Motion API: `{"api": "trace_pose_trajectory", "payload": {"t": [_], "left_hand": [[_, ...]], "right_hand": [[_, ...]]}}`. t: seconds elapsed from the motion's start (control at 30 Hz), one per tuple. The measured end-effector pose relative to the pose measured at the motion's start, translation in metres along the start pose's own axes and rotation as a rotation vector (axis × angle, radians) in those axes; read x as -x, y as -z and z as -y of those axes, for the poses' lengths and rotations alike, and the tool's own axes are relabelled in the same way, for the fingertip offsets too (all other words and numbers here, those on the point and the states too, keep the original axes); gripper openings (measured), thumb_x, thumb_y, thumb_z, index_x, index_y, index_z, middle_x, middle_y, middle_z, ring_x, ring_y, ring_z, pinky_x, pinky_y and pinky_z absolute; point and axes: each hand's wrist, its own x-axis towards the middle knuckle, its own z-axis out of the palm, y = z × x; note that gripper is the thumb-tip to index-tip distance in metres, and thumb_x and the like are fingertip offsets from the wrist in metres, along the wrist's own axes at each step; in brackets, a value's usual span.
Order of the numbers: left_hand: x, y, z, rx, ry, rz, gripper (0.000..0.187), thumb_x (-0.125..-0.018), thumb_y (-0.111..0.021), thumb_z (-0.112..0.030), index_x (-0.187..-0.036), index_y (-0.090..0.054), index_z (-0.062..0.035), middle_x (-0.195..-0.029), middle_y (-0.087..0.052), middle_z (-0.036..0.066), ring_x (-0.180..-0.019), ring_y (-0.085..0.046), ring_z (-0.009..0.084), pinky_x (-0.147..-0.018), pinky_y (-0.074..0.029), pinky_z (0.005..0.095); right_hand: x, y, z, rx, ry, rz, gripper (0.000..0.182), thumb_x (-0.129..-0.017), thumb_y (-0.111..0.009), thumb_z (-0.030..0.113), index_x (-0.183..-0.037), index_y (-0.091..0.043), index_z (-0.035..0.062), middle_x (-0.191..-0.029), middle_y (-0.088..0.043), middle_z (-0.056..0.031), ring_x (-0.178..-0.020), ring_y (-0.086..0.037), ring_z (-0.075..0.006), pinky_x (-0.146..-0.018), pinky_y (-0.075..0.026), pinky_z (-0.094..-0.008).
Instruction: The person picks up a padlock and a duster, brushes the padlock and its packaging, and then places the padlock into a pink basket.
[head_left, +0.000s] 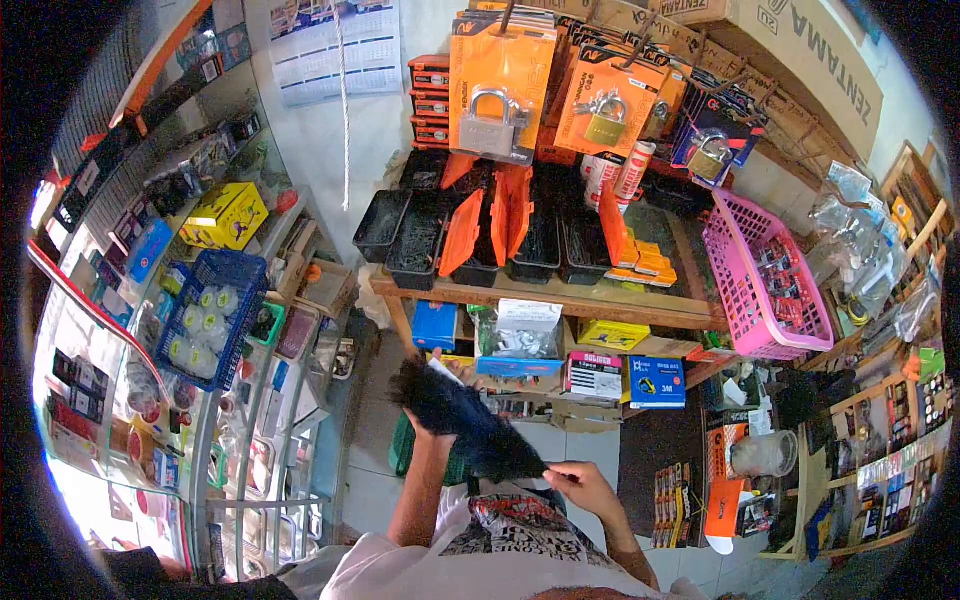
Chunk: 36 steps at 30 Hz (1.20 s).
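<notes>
A dark, fuzzy-edged item [475, 425] stretches between my two hands in front of my shirt. Its upper left end lies across my left hand [432, 425], whose fingers wrap round it and are partly hidden. A small white patch shows at that end. At the lower right tip, my right hand [580, 485] pinches the item between thumb and fingers. What the item is, I cannot make out.
Ahead, a wooden shelf [560, 300] bears black trays [415, 250] under hanging padlock packs [500, 85]. A pink basket [770, 280] is at the right. On the left, a glass case holds a blue basket [215, 320] and a yellow box [225, 215].
</notes>
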Motion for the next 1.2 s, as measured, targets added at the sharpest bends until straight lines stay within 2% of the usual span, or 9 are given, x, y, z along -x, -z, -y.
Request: {"api": "trace_pose_trajectory", "payload": {"t": [0.1, 0.13, 0.23, 0.33, 0.37, 0.43, 0.57, 0.77, 1.2], "left_hand": [[0.000, -0.042, 0.001, 0.127, 0.011, -0.293, 0.070, -0.090, -0.039, -0.065, -0.139, -0.045, -0.0148, -0.121, -0.059, 0.013, -0.106, -0.057, 0.0349, -0.094, -0.043, 0.0576], [0.002, -0.017, 0.000, 0.038, 0.055, 0.020, 0.070, -0.093, -0.034, -0.064, -0.143, -0.040, -0.0164, -0.125, -0.058, 0.012, -0.111, -0.056, 0.0328, -0.096, -0.040, 0.0605], [-0.009, 0.041, 0.007, 0.094, 0.023, -0.014, 0.062, -0.097, -0.029, -0.056, -0.143, -0.040, -0.0163, -0.125, -0.059, 0.011, -0.109, -0.058, 0.0320, -0.095, -0.042, 0.0583], [-0.006, -0.042, -0.002, 0.068, 0.050, -0.252, 0.072, -0.094, -0.030, -0.066, -0.139, -0.047, -0.0122, -0.122, -0.061, 0.013, -0.104, -0.059, 0.0359, -0.100, -0.039, 0.0555], [-0.006, 0.025, -0.003, 0.208, 0.116, -0.123, 0.070, -0.094, -0.030, -0.065, -0.138, -0.048, -0.0134, -0.121, -0.060, 0.011, -0.105, -0.058, 0.0320, -0.097, -0.040, 0.0551], [0.000, -0.028, -0.001, 0.133, 0.121, -0.109, 0.070, -0.094, -0.030, -0.066, -0.139, -0.048, -0.0155, -0.113, -0.061, 0.008, -0.104, -0.057, 0.0291, -0.096, -0.041, 0.0554], [0.005, -0.037, 0.004, 0.022, 0.164, -0.185, 0.069, -0.092, -0.038, -0.065, -0.141, -0.045, -0.0177, -0.109, -0.063, 0.006, -0.098, -0.059, 0.0262, -0.095, -0.041, 0.0539], [0.020, -0.051, 0.008, 0.026, 0.217, -0.098, 0.068, -0.093, -0.039, -0.062, -0.145, -0.040, -0.0177, -0.106, -0.064, 0.008, -0.092, -0.062, 0.0278, -0.092, -0.044, 0.0565], [0.044, -0.036, -0.014, -0.011, 0.194, -0.101, 0.066, -0.093, -0.040, -0.061, -0.141, -0.045, -0.0172, -0.104, -0.066, 0.011, -0.088, -0.066, 0.0289, -0.087, -0.049, 0.0573]], "right_hand": [[0.006, 0.013, 0.007, 0.083, -0.008, 0.078, 0.032, -0.096, -0.062, 0.028, -0.110, -0.066, -0.0014, -0.076, -0.066, -0.0068, -0.071, -0.056, -0.0084, -0.067, -0.049, -0.0275], [0.009, 0.015, 0.004, 0.004, -0.070, 0.182, 0.033, -0.096, -0.062, 0.030, -0.105, -0.067, -0.0018, -0.074, -0.064, -0.0040, -0.070, -0.054, -0.0081, -0.065, -0.048, -0.0285], [0.022, 0.032, 0.022, -0.072, 0.052, 0.083, 0.030, -0.095, -0.064, 0.026, -0.101, -0.069, -0.0034, -0.068, -0.061, -0.0004, -0.059, -0.051, -0.0057, -0.053, -0.042, -0.0242], [0.025, 0.082, 0.048, -0.082, -0.005, 0.064, 0.024, -0.094, -0.064, 0.024, -0.089, -0.068, 0.0000, -0.065, -0.059, -0.0018, -0.051, -0.049, -0.0066, -0.044, -0.036, -0.0222], [0.023, 0.092, 0.051, -0.116, -0.006, 0.042, 0.023, -0.094, -0.064, 0.022, -0.086, -0.067, 0.0007, -0.064, -0.058, -0.0023, -0.049, -0.048, -0.0067, -0.042, -0.034, -0.0219], [0.014, 0.100, 0.070, -0.307, 0.021, -0.089, 0.033, -0.097, -0.059, 0.027, -0.074, -0.061, 0.0031, -0.060, -0.054, 0.0010, -0.048, -0.043, -0.0028, -0.041, -0.028, -0.0202], [-0.028, 0.104, 0.109, -0.780, 0.073, -0.092, 0.029, -0.096, -0.058, 0.030, -0.081, -0.054, 0.0056, -0.057, -0.051, -0.0007, -0.041, -0.041, -0.0075, -0.036, -0.029, -0.0228], [-0.140, 0.110, 0.135, -0.951, 0.208, -0.147, 0.037, -0.094, -0.060, 0.015, -0.127, -0.045, 0.0085, -0.084, -0.056, -0.0053, -0.064, -0.056, -0.0157, -0.051, -0.044, -0.0273], [-0.169, 0.108, 0.118, -1.116, 0.124, -0.085, 0.025, -0.090, -0.061, 0.006, -0.113, -0.053, 0.0112, -0.104, -0.066, -0.0123, -0.084, -0.069, -0.0287, -0.070, -0.061, -0.0449]]}}
